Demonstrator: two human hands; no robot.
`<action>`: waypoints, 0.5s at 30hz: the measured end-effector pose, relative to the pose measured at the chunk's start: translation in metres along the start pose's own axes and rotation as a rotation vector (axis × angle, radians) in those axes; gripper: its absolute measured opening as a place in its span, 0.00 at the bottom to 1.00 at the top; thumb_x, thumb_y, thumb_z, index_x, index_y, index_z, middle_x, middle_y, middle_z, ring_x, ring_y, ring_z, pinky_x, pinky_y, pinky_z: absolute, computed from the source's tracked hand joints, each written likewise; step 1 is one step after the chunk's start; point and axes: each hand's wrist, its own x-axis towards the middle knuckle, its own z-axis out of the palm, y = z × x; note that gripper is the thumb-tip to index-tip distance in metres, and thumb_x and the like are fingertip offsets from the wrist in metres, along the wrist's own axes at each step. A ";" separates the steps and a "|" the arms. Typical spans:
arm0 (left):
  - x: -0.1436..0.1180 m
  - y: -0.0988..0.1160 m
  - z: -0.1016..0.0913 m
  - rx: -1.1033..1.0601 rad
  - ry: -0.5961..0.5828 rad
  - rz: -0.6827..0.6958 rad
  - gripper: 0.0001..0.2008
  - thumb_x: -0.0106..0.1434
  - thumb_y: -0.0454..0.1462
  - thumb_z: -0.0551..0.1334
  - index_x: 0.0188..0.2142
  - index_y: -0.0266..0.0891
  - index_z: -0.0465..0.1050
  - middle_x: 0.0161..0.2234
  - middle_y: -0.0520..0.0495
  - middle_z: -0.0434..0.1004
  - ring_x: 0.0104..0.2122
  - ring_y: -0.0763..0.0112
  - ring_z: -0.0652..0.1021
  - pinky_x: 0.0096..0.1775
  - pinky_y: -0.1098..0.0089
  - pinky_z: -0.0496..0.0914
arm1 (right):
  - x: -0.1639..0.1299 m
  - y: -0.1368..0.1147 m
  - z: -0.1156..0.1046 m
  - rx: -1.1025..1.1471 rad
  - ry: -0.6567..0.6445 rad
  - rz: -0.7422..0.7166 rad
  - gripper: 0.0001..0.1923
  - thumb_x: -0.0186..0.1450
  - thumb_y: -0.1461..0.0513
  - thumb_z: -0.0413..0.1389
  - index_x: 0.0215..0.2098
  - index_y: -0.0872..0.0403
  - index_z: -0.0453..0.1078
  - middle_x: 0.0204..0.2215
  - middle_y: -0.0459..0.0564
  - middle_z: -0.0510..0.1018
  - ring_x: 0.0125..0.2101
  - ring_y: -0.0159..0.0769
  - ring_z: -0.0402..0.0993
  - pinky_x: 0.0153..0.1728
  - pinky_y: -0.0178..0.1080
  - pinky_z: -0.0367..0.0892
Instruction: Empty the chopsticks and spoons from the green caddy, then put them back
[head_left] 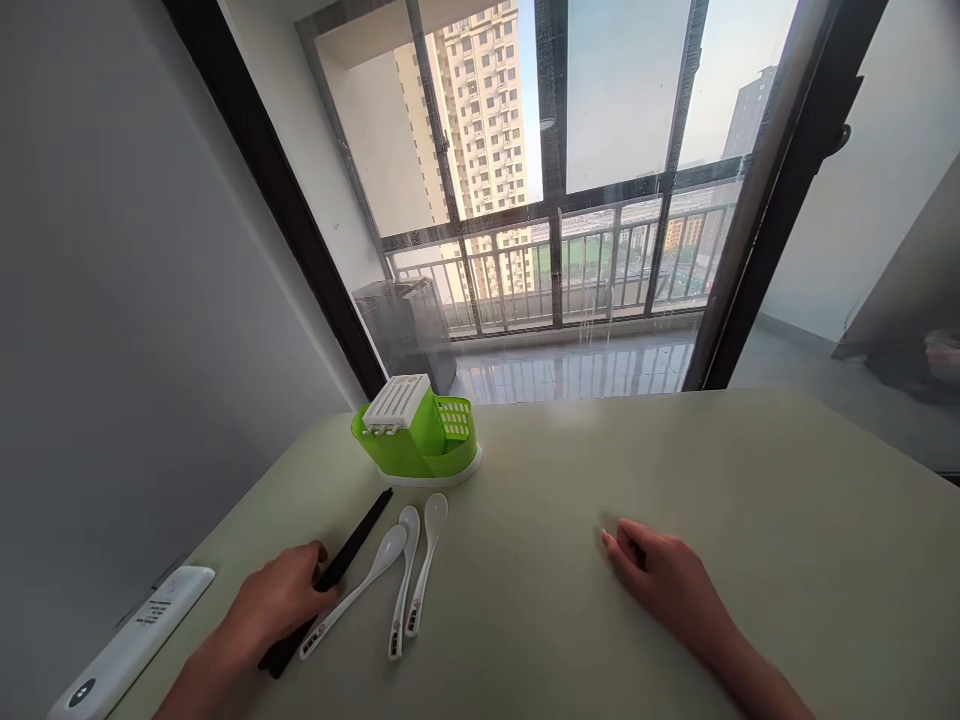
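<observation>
Black chopsticks [358, 543] lie in a narrow bundle on the left part of the table [547, 570], slanting from the near left towards the back. The left grip [281, 597] is closed on them from their left side: the thumb crosses over the bundle, while the fingers curl beside it. The far length sticks out beyond the hand towards the back, and the near ends show below it, so the hold falls around the middle. Whether the bundle is lifted at all from the surface I cannot tell.

Just right of the bundle lie three white spoons, bowls pointing away. The left spoon [390, 547] slants much like the chopsticks, its handle close by the thumb; whether the two touch is unclear. The middle spoon [409, 522] and the right spoon [436, 514] stand steeper, side by side, handles towards the near edge.

Beyond the far tips sits a green caddy [409, 455] with a white slotted top [396, 402] and a white base, near those tips. A long white object [139, 640] lies at the far left. The right grip [664, 580] rests on the right side, released and loosely curled, well apart from the chopsticks.
</observation>
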 end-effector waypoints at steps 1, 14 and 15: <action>0.001 0.001 -0.002 0.030 -0.033 0.007 0.17 0.52 0.47 0.59 0.37 0.41 0.75 0.36 0.43 0.81 0.36 0.53 0.81 0.31 0.66 0.64 | 0.000 0.000 0.000 0.002 -0.001 0.000 0.23 0.71 0.48 0.48 0.24 0.50 0.46 0.18 0.39 0.58 0.20 0.30 0.54 0.24 0.34 0.51; 0.015 0.000 0.007 0.194 -0.101 0.027 0.19 0.61 0.39 0.51 0.49 0.36 0.71 0.47 0.33 0.81 0.47 0.44 0.81 0.40 0.58 0.70 | 0.001 -0.002 0.001 0.005 -0.004 0.012 0.23 0.71 0.49 0.48 0.24 0.50 0.46 0.18 0.39 0.57 0.21 0.29 0.53 0.25 0.34 0.50; 0.015 -0.002 0.010 0.178 -0.099 0.029 0.20 0.63 0.38 0.50 0.51 0.36 0.69 0.48 0.33 0.80 0.46 0.45 0.81 0.40 0.58 0.70 | 0.001 -0.003 0.001 0.005 -0.004 0.008 0.23 0.71 0.49 0.48 0.24 0.50 0.46 0.18 0.39 0.57 0.20 0.29 0.53 0.25 0.34 0.50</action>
